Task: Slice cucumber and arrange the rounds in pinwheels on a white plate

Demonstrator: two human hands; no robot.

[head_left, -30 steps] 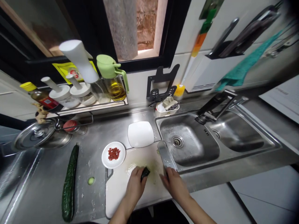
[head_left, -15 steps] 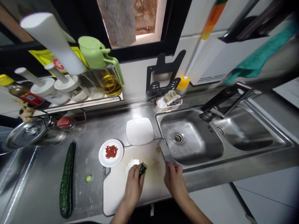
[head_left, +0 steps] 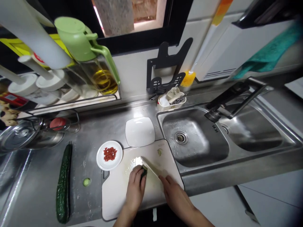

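Note:
My left hand (head_left: 135, 188) is closed on a short dark-green cucumber piece (head_left: 143, 171), pressing it onto the white cutting board (head_left: 118, 192). A knife (head_left: 149, 165) is gripped in my right hand (head_left: 174, 197), and its blade lies against the cucumber piece from the right, angled toward the upper left. Pale cut cucumber bits (head_left: 132, 163) sit on the board just beyond my fingers. One small slice (head_left: 159, 152) lies near the board's far right corner.
A whole cucumber (head_left: 63, 183) and a loose slice (head_left: 86, 182) lie on the steel counter to the left. A small round plate of red pieces (head_left: 109, 155) and a white square dish (head_left: 139, 131) stand behind the board. The double sink (head_left: 199, 142) is to the right.
The knife has swung from the sink edge at the right over to the cucumber piece. My left hand stays on the piece. The camera has moved closer and lower.

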